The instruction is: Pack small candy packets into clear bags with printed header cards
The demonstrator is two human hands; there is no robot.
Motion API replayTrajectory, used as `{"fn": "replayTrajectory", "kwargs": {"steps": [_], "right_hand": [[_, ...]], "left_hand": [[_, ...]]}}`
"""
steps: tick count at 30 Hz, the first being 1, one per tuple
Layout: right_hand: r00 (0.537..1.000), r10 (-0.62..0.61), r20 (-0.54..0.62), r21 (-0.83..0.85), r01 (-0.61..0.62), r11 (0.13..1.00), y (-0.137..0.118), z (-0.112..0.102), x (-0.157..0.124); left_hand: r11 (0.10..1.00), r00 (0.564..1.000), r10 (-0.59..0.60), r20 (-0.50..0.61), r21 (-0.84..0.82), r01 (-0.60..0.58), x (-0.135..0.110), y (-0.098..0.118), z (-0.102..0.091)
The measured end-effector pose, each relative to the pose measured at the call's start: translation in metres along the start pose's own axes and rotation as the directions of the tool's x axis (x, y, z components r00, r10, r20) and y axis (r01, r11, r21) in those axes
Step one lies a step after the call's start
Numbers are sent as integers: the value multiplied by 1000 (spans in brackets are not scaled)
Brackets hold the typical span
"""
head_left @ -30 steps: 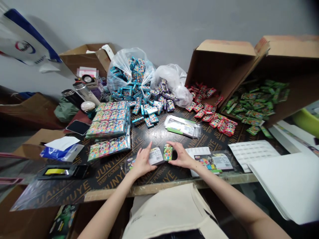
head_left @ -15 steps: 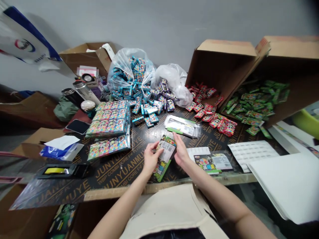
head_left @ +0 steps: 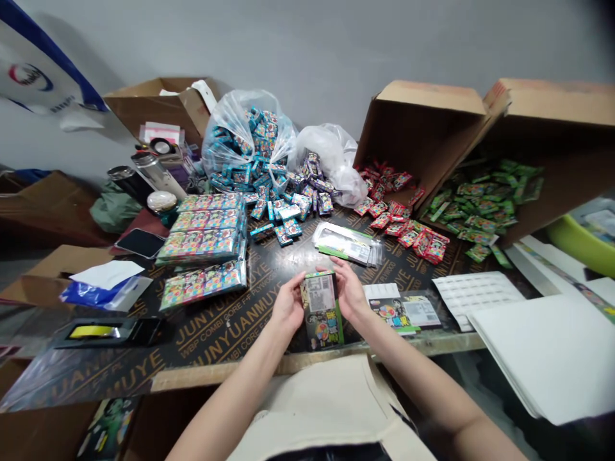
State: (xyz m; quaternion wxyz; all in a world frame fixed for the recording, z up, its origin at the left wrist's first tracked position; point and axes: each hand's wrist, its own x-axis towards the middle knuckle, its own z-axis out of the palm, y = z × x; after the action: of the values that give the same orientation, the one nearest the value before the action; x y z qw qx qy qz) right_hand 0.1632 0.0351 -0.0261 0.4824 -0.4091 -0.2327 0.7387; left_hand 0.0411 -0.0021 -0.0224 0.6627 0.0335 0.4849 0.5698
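Note:
Between my two hands a printed box, black and green with a pale label panel, stands close to the table's front edge. My left hand grips its left side near the top. On the opposite side my right hand holds the upper right edge, fingers bent around it. Just beyond lie flat clear-windowed packages in a small stack. Right of my right hand, another flat printed package rests over a white sheet.
Wrapped multicoloured packs are stacked at left, near a tape dispenser. Behind are bags of blue boxes and purple boxes. Cartons at right hold red boxes and green boxes. White sheets overhang the front right.
The printed box has turned from slanted to nearly straight. My left hand has shifted from its face to its left side, and the view has moved slightly.

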Motion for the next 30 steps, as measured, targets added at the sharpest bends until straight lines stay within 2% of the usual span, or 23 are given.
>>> {"fn": "replayTrajectory", "kwargs": {"steps": [2, 4, 6, 7, 8, 10, 11, 12, 13, 15, 19, 22, 24, 26, 27, 30], "right_hand": [[999, 38, 13, -40, -38, 998, -1, -3, 1], [1000, 11, 20, -85, -9, 996, -3, -5, 4], [992, -117, 35, -156, 121, 980, -7, -8, 7], [977, -205, 51, -207, 211, 955, -8, -10, 7], [953, -292, 77, -264, 302, 916, -10, -13, 7], [899, -409, 159, -361, 438, 823, -14, -20, 4], [879, -430, 207, -388, 477, 789, -16, -23, 2], [867, -433, 248, -405, 499, 766, -17, -26, 0], [861, -426, 278, -420, 507, 752, -19, -29, -2], [868, -403, 289, -456, 495, 740, -22, -32, -2], [918, -299, 260, -462, 390, 797, -28, -34, 3], [934, -211, 287, -449, 326, 832, -33, -34, 6], [936, -191, 295, -457, 314, 832, -36, -34, 6], [934, -192, 300, -470, 320, 822, -38, -33, 5], [932, -198, 304, -478, 329, 815, -38, -33, 5], [915, -221, 338, -500, 373, 781, -39, -34, 2]], "left_hand": [[998, 999, -32, 33, 63, 29, 4, 9, 1], [994, 999, -5, 40, 108, 1, 6, 16, 4], [986, 997, 68, 39, 148, -73, 5, 18, 7], [966, 987, 152, 56, 204, -161, 3, 19, 8], [916, 960, 261, 99, 287, -279, 0, 18, 9], [703, 849, 457, 266, 476, -528, -5, 19, 9], [568, 784, 506, 360, 545, -617, -7, 20, 8], [458, 739, 518, 430, 590, -665, -8, 22, 7], [401, 728, 505, 464, 620, -674, -8, 25, 7], [386, 759, 450, 472, 664, -641, -5, 32, 6], [514, 846, 311, 433, 673, -533, 5, 42, 8], [577, 873, 220, 436, 664, -477, 6, 44, 11], [574, 874, 196, 445, 670, -470, 5, 45, 14], [505, 852, 226, 472, 692, -516, 1, 47, 16], [440, 831, 256, 494, 705, -556, 0, 47, 17], [188, 729, 337, 596, 716, -672, -7, 47, 18]]}}
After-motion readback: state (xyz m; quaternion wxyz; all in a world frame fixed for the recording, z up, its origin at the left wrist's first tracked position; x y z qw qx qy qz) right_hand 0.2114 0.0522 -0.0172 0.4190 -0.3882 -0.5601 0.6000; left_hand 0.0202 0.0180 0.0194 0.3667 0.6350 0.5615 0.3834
